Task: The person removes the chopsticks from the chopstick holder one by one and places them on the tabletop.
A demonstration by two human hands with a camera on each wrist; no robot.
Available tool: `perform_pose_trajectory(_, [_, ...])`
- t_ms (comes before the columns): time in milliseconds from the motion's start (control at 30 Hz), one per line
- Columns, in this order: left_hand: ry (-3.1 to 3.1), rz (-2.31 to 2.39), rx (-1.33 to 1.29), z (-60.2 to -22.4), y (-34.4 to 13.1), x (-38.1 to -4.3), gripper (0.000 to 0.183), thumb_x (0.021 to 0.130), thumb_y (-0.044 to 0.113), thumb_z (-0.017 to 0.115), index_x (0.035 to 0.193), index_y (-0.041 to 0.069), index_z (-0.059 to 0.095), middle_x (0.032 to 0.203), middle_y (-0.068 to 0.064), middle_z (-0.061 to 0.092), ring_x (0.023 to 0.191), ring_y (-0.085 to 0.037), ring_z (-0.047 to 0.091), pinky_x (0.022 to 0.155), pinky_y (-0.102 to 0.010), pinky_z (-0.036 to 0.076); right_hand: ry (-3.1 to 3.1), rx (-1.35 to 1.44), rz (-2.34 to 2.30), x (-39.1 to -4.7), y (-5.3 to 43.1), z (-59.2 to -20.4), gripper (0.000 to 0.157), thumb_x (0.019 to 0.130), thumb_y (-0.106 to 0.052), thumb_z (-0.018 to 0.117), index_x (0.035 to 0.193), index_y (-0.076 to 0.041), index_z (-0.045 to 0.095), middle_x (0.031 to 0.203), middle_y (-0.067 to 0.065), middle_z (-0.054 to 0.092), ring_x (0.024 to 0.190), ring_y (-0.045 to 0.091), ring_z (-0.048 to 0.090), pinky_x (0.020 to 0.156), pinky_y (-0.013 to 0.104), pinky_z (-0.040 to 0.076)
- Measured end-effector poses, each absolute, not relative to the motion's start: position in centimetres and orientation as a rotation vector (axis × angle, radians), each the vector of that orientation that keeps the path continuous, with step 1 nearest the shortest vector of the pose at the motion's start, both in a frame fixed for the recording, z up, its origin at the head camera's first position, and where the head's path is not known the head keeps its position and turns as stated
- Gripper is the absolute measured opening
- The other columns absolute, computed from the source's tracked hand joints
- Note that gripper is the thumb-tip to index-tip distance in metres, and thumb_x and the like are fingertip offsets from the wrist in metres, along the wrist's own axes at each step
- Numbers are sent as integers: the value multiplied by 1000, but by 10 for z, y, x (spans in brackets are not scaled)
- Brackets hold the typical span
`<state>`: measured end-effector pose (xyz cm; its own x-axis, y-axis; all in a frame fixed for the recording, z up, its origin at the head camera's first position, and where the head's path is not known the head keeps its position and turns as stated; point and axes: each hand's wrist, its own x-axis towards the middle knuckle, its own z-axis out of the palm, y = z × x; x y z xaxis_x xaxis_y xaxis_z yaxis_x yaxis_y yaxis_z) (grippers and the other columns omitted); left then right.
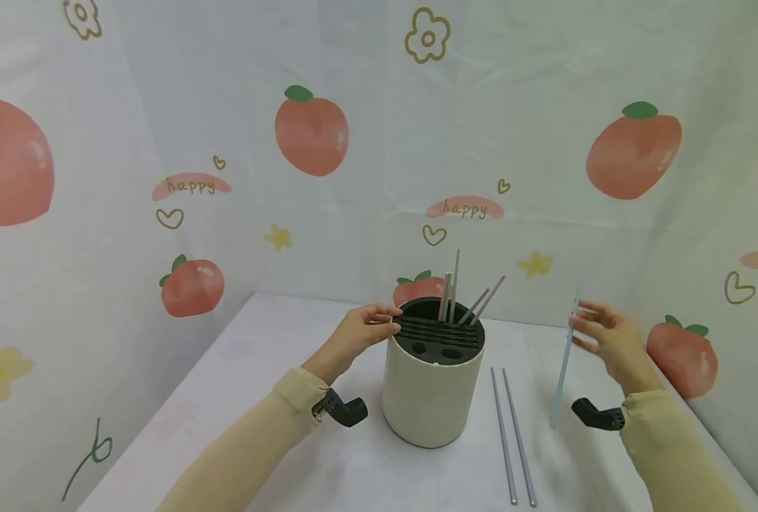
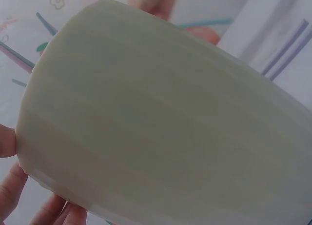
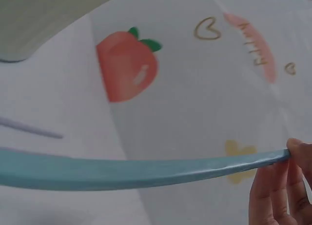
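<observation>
Two bare hands work at a white table (image 1: 289,341). The right hand (image 1: 616,345) pinches a light blue stick (image 1: 564,366) near its upper end, to the right of a cream holder (image 1: 433,402); the stick tilts slightly, and whether its lower end touches the table cannot be told. The right wrist view alone shows the grip closely: thumb on one side, fingers on the other. The left hand (image 1: 353,336) rests its loosely straight fingers and thumb against the holder's rim; the left wrist view adds several fingertips along its edge. Both forearms reach forward, angled inward, in pale yellow sleeves (image 1: 244,448). Several thin sticks (image 1: 455,284) stand in the holder's black slotted top. Two purple sticks (image 1: 503,441) lie between holder and right hand.
</observation>
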<state>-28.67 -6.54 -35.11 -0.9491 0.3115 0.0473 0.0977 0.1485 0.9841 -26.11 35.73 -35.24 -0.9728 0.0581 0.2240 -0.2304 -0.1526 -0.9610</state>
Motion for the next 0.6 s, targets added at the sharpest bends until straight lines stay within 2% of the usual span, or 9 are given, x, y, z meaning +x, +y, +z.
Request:
perform_pose_trajectory(100, [2248, 1911, 414, -352, -65, -287, 30, 89, 15, 67, 119, 11, 66, 124, -11, 58, 118, -24, 52, 103, -45, 46, -2176, 116, 2135, -263, 356, -386, 28, 93, -2, 61, 103, -28, 65, 88, -12, 63, 82, 1, 65, 70, 23, 58])
perform_pose_trajectory(167, [2247, 1911, 417, -352, -65, -287, 30, 89, 15, 67, 118, 10, 66, 123, -11, 58, 117, -24, 53, 103, -45, 46, -2332, 53, 2081, -262, 353, -404, 24, 94, -5, 62, 115, -16, 63, 89, -13, 64, 83, 0, 65, 72, 24, 58])
perform_pose_trajectory(200, [2244, 1912, 417, -352, -65, -287, 30, 89, 15, 67, 119, 10, 66, 123, -11, 57, 117, -24, 53, 103, -44, 46, -2398, 25, 2058, -261, 351, -412, 28, 94, -6, 61, 122, -8, 59, 90, -13, 64, 84, 1, 65, 73, 25, 58])
perform_pose_trajectory(267, [2241, 1910, 414, -352, -65, -287, 30, 89, 16, 67, 119, 10, 66, 123, -11, 57, 117, -24, 53, 103, -44, 46, -2508, -14, 2011, -261, 348, -425, 45, 95, -8, 61, 134, 9, 46, 92, -11, 66, 85, 2, 65, 76, 27, 58])
perform_pose_trajectory(333, [2236, 1908, 409, -352, -65, -286, 30, 90, 16, 66, 119, 10, 66, 124, -11, 56, 117, -24, 53, 103, -44, 46, -2573, -60, 1984, -260, 345, -434, 59, 95, -9, 61, 138, 19, 32, 95, -8, 67, 85, 4, 66, 76, 28, 59])
perform_pose_trajectory(467, [2224, 1914, 398, -351, -65, -286, 30, 90, 15, 66, 120, 10, 65, 125, -11, 55, 118, -24, 52, 103, -43, 46, -2650, -132, 1933, -260, 340, -447, 58, 94, -9, 61, 137, 20, 33, 98, 0, 70, 84, 9, 66, 73, 29, 59])
perform_pose_trajectory(600, [2224, 1917, 399, -351, -65, -286, 30, 90, 15, 66, 120, 10, 65, 126, -12, 55, 118, -25, 52, 103, -43, 46, -2663, -165, 1932, -260, 334, -455, 53, 94, -5, 60, 134, 20, 37, 92, -2, 70, 80, 8, 65, 70, 27, 58])
